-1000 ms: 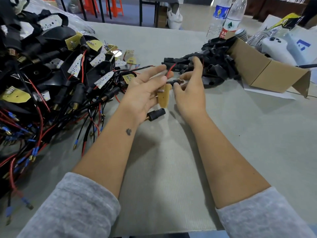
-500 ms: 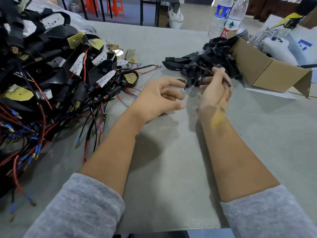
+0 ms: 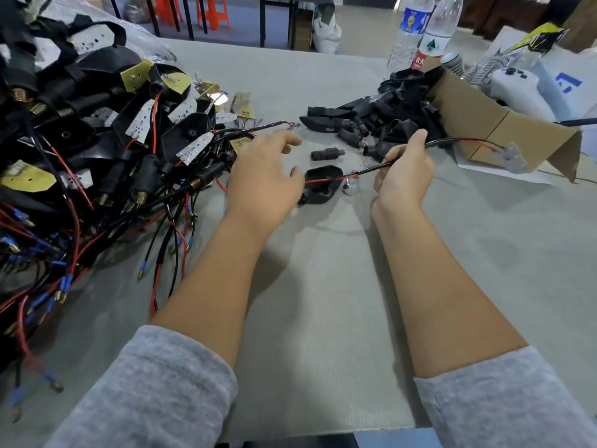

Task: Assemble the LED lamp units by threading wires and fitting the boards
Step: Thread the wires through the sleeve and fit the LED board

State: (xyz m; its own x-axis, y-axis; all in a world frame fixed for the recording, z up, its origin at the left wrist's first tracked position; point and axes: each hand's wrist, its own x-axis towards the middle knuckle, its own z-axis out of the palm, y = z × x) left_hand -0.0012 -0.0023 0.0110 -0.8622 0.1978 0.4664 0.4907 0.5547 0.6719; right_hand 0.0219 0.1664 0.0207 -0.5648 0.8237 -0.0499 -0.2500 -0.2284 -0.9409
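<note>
- The right hand has its fingers curled round a black-sheathed cable with red and black wires, holding it just right of the black plastic lamp housing lying on the grey table.
- One end of that cable runs into the housing; beyond the fist it reaches a small, blurred LED board, which hangs in front of the brown cardboard box.
- The left hand hovers just left of the housing, fingers loosely spread, holding nothing.
- A short black threaded connector lies just behind the housing.
- The box lies on its side right of the housing, with a pile of empty black housings spilling from its mouth.
- Far left of the housing sits a heap of wired lamp units.
- Two clear plastic water bottles stand behind the box.
</note>
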